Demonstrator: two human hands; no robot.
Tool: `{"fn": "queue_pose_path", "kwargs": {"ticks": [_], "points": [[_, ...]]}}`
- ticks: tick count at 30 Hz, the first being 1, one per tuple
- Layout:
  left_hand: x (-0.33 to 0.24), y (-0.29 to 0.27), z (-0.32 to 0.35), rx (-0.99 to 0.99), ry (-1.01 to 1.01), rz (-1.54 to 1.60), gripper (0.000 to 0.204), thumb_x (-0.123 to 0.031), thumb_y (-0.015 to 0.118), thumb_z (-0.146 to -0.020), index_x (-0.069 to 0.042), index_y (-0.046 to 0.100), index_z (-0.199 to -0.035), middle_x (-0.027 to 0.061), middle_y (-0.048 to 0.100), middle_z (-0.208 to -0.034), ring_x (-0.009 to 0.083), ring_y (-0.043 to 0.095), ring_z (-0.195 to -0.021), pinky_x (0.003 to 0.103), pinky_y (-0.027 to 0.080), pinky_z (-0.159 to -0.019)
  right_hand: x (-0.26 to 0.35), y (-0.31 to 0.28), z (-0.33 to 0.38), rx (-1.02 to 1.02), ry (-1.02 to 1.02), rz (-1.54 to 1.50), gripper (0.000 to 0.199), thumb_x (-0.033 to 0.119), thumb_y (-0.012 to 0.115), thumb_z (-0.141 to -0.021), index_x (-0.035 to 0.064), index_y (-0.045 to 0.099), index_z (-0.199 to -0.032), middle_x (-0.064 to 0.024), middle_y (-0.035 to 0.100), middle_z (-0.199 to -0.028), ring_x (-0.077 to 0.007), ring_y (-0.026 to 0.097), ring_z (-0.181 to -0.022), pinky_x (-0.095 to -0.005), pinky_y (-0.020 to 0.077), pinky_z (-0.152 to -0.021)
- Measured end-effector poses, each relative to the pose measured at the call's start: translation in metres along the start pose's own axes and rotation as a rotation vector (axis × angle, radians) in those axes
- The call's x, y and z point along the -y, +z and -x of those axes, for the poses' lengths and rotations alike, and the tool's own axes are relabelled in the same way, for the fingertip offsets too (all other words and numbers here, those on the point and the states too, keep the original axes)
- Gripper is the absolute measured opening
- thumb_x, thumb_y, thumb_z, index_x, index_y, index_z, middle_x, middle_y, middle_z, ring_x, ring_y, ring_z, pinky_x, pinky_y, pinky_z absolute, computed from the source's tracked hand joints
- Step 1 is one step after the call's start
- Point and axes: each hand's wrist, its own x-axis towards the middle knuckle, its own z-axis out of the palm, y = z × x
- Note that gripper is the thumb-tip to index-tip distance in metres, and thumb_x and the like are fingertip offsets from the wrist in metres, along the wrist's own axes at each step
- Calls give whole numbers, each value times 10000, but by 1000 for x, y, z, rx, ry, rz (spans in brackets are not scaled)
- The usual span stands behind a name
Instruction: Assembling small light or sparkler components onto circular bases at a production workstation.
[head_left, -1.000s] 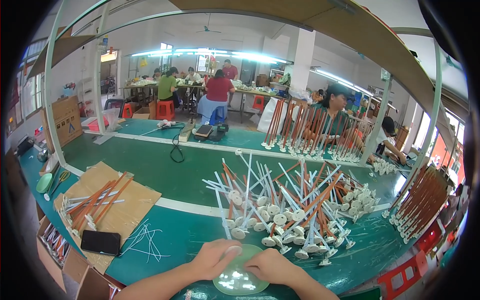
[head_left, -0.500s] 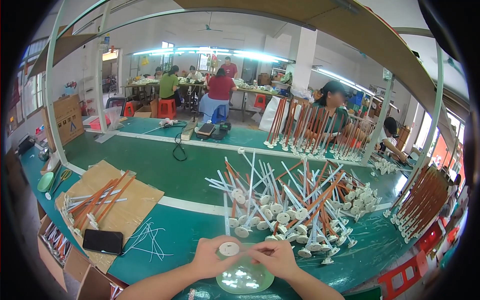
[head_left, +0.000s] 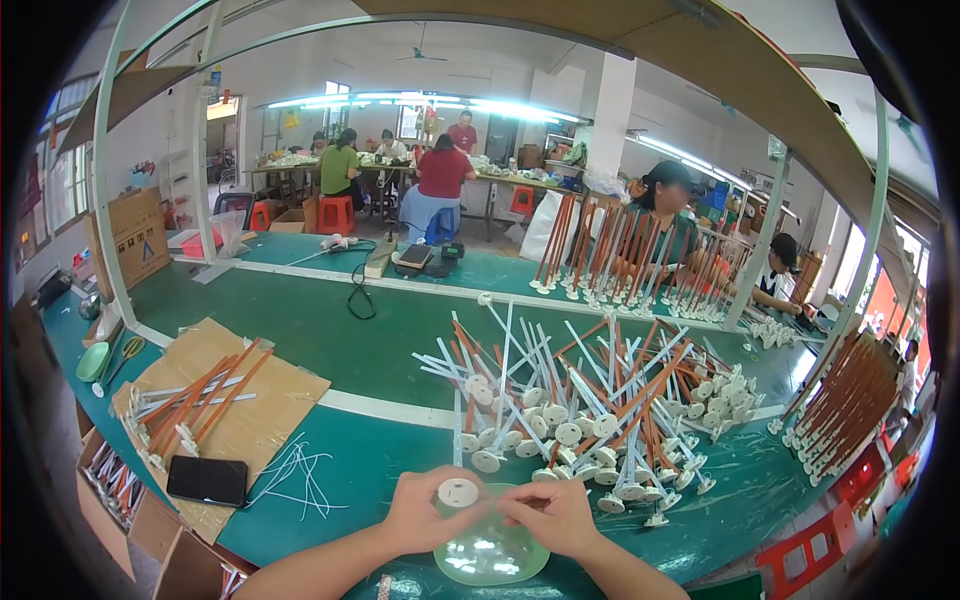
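My left hand (head_left: 432, 512) is closed round a white round-based piece (head_left: 458, 492), its flat disc facing up between thumb and fingers. A pale strip (head_left: 457, 430) rises from just behind that hand; whether it joins the disc is hidden. Close beside it, my right hand (head_left: 552, 514) pinches thumb and fingertips together near the disc. Whatever lies in that pinch is too small to make out. Below both hands sits a shiny, pale green rounded thing (head_left: 492, 560), like a shallow dish. Just beyond is a heap of white round-based pieces (head_left: 567, 434) with white and brown strips.
At left, cardboard (head_left: 290, 385) bears brown and white strips and a black phone (head_left: 207, 481), with thin white ties (head_left: 300, 480) beside it. Upright brown strips stand in rows (head_left: 625, 250) before a co-worker (head_left: 662, 205). A metal frame post (head_left: 765, 240) rises at right.
My hands keep nearly the same pose and hold. The whole view has shifted very slightly. At the far right, a co-worker's arm has moved a little.
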Motion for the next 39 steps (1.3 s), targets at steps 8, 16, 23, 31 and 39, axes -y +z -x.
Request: {"fn": "queue_pose_path", "kwargs": {"ticks": [8,16,23,31,39], "points": [[4,-1,2,-58,-20,16,177,-50,780,-766,-23,697,-921,73,729,-890,119,695,-771,254,544,-710,-5,3,-1,-12,-173,151,148,45,719,-856,-30,728,-983,-84,726,-842,-118,704,-754,-231,568,-677],[0,1,3,-66,-69,56,193,-42,772,-773,-21,693,-948,69,732,-896,114,689,-764,258,547,-718,-6,5,1,-74,-379,323,128,59,690,-858,-21,718,-954,-94,724,-805,-117,711,-719,-237,565,-670],[-11,2,-4,-30,313,-109,471,-37,593,-883,6,510,-1345,174,679,-1135,293,705,-906,329,540,-806,-2,12,4,-338,-728,485,62,-19,694,-786,10,683,-840,-89,707,-763,-189,698,-624,-264,537,-555],[6,-4,12,230,-17,-17,523,86,430,-924,17,405,-1442,240,572,-1330,334,601,-1199,357,490,-974,-4,12,9,-358,-852,518,166,-8,689,-779,37,642,-932,-90,658,-811,-273,652,-680,-338,520,-567],[3,4,13,117,-132,319,479,86,485,-925,10,469,-1398,275,562,-1317,360,588,-1200,410,498,-995,-7,9,9,-345,-985,510,168,-15,691,-774,-8,665,-939,-120,704,-875,-263,675,-668,-322,554,-569]]}}
